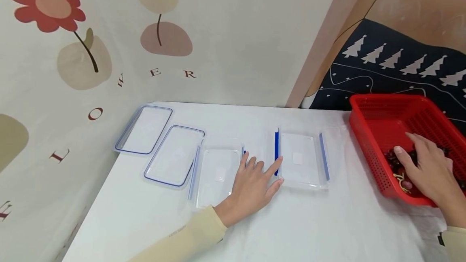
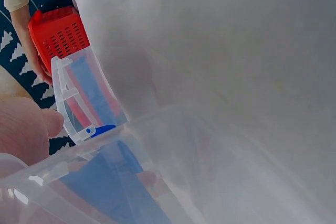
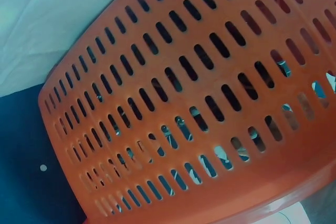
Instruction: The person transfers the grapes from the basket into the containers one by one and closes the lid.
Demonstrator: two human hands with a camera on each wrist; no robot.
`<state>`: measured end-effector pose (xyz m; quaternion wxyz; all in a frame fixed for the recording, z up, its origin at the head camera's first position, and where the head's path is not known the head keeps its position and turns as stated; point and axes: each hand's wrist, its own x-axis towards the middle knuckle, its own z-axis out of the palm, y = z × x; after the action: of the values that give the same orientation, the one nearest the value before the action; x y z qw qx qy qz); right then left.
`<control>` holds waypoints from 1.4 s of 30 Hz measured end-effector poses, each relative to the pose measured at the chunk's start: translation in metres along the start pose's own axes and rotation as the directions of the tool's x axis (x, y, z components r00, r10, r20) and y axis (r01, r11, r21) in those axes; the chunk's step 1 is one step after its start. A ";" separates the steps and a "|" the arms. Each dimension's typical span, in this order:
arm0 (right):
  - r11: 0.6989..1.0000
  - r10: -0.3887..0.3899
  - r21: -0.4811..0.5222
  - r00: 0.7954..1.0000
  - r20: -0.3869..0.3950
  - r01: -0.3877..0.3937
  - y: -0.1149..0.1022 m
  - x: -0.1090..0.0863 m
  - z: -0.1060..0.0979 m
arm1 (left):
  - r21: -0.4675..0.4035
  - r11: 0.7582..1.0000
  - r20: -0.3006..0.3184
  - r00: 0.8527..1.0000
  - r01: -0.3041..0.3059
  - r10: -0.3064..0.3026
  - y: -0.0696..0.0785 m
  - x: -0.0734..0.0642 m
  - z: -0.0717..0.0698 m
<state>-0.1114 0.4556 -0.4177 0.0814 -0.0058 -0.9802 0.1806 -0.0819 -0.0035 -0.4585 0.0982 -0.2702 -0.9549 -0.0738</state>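
My left hand (image 1: 253, 187) lies between two clear plastic containers with its fingers spread. Its fingertips are at the blue-clipped edge of the left container (image 1: 211, 173) and at the near side of the right container (image 1: 309, 161). Over at the right, my right hand (image 1: 431, 169) reaches into a red plastic basket (image 1: 367, 144), thumb apart from the fingers, over dark red grapes (image 1: 407, 184) with pale stems. Some of its fingers are hidden from the head view. The right wrist view shows only the slotted wall of the basket (image 3: 210, 56), hiding that hand.
Two clear lids, a far one (image 1: 145, 130) and a nearer one (image 1: 171, 159), with blue seals, lie at the left of the white table (image 1: 291, 225). A flower-printed curtain (image 1: 236, 39) hangs behind, with a dark tree-printed cloth (image 1: 397, 68) behind the basket.
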 end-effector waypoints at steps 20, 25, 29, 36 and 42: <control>0.979 0.150 -0.145 0.988 0.035 -0.144 0.022 0.000 -0.002 | -0.013 1.000 -0.015 1.000 0.008 -0.008 0.002 -0.004 0.001; 0.975 0.183 -0.136 0.983 0.032 -0.177 0.025 0.001 -0.005 | -0.006 1.000 -0.037 0.999 -0.001 0.000 0.001 -0.003 0.002; 0.975 0.199 -0.111 0.979 0.035 -0.194 0.026 0.002 -0.007 | -0.009 1.000 -0.047 0.999 0.000 -0.001 0.000 -0.002 0.001; 0.964 0.253 -0.086 0.967 -0.003 -0.253 0.027 0.002 -0.008 | -0.013 1.000 -0.045 0.999 0.009 -0.010 0.002 -0.001 0.001; 0.943 0.329 -0.053 0.944 0.019 -0.328 0.027 -0.004 -0.007 | -0.006 1.000 -0.032 0.999 0.005 -0.005 0.006 -0.004 0.003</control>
<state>-0.1064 0.4835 -0.4214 0.0363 -0.1684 -0.9707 0.1674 -0.0757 -0.0005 -0.4618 0.1122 -0.2668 -0.9538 -0.0812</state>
